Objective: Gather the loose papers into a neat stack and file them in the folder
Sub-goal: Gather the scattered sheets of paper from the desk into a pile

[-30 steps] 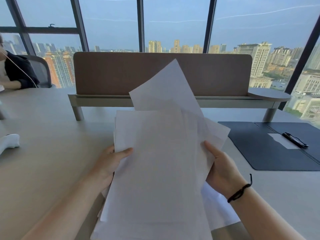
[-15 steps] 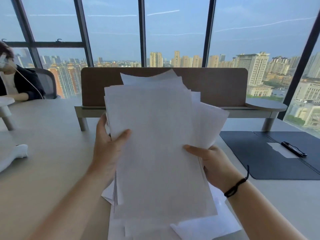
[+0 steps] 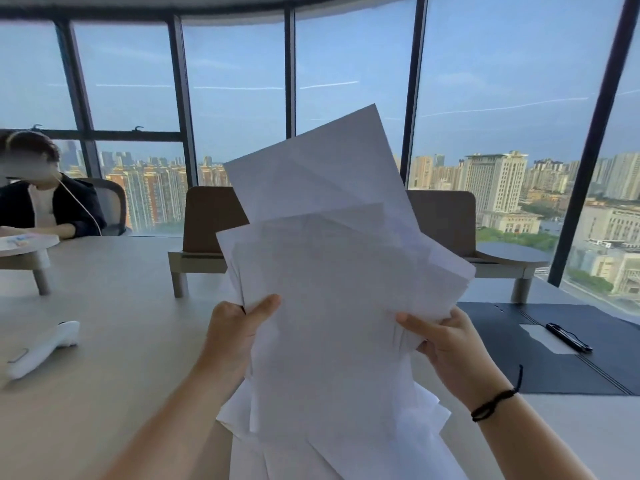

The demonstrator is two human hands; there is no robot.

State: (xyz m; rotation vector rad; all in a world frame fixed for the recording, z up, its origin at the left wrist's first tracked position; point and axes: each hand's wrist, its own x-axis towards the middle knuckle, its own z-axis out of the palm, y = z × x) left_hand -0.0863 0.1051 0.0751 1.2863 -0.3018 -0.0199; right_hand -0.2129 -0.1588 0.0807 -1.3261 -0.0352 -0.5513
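Note:
A fanned, uneven bundle of white papers [image 3: 332, 271] stands nearly upright in front of me, lifted off the table. My left hand [image 3: 232, 337] grips its left edge, thumb on the front sheet. My right hand [image 3: 446, 344], with a black cord at the wrist, pinches the right edge. Sheets stick out at different angles at the top and bottom. The dark folder [image 3: 512, 358] lies open flat on the table to the right, with a white slip and a black pen [image 3: 568, 337] on it.
A white handheld device [image 3: 41, 348] lies on the beige table [image 3: 114, 341] at the left. A brown desk divider [image 3: 207, 216] on a raised shelf stands behind the papers. A person in a dark jacket [image 3: 48, 202] sits at the far left. Large windows lie beyond.
Both hands have raised the papers higher and tilted them more upright. My grips have slid down toward the lower edges, and the sheets fan out more at the top.

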